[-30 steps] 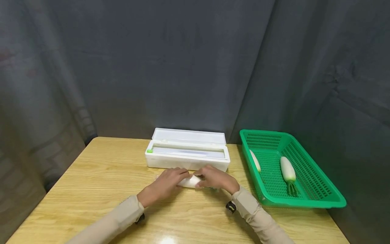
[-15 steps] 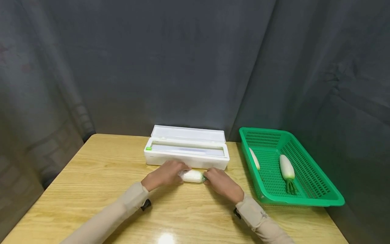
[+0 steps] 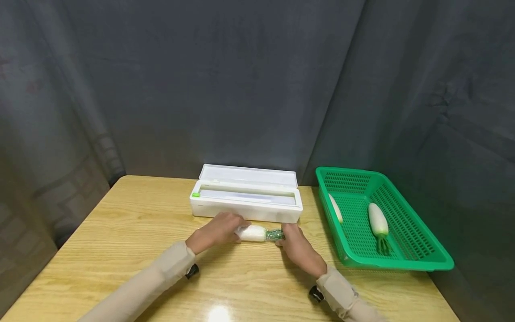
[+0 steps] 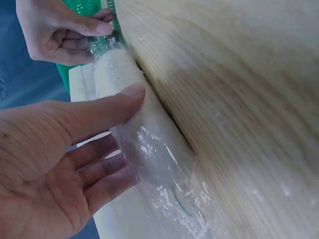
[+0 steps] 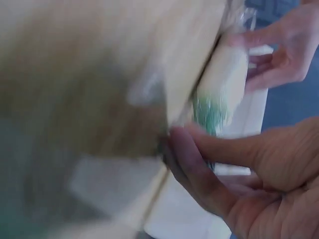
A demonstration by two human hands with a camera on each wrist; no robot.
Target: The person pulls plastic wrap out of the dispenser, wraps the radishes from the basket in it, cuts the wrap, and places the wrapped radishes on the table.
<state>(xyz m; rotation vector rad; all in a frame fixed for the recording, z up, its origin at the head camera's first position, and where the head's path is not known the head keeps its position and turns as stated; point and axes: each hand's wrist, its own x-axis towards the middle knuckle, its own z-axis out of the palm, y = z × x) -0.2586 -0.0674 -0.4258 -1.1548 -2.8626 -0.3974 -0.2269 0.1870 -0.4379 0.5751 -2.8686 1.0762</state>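
A white radish [image 3: 253, 233] with green leaf stalks [image 3: 275, 235] lies crosswise at mid-table, wrapped in clear cling film [image 4: 184, 209]. My left hand [image 3: 219, 230] grips its leafless end, thumb on top and fingers round the far side in the left wrist view. Loose film spreads out past that end. At the stalk end, my right hand [image 3: 297, 248] pinches the film-covered stalks between thumb and fingers. The right wrist view is blurred, and the very tips of the stalks are hidden by that hand.
Behind the radish stands a white cling film dispenser [image 3: 245, 210], lid raised, a green slider [image 3: 196, 195] at its left. To the right, a green plastic basket [image 3: 350, 256] holds two more white radishes. A dark curtain [image 3: 225, 89] hangs behind the wooden table [image 3: 141, 223].
The right hand has slid rightward from the radish's body to its stalks, baring the film-wrapped green tops. The left hand keeps its grip at the other end.
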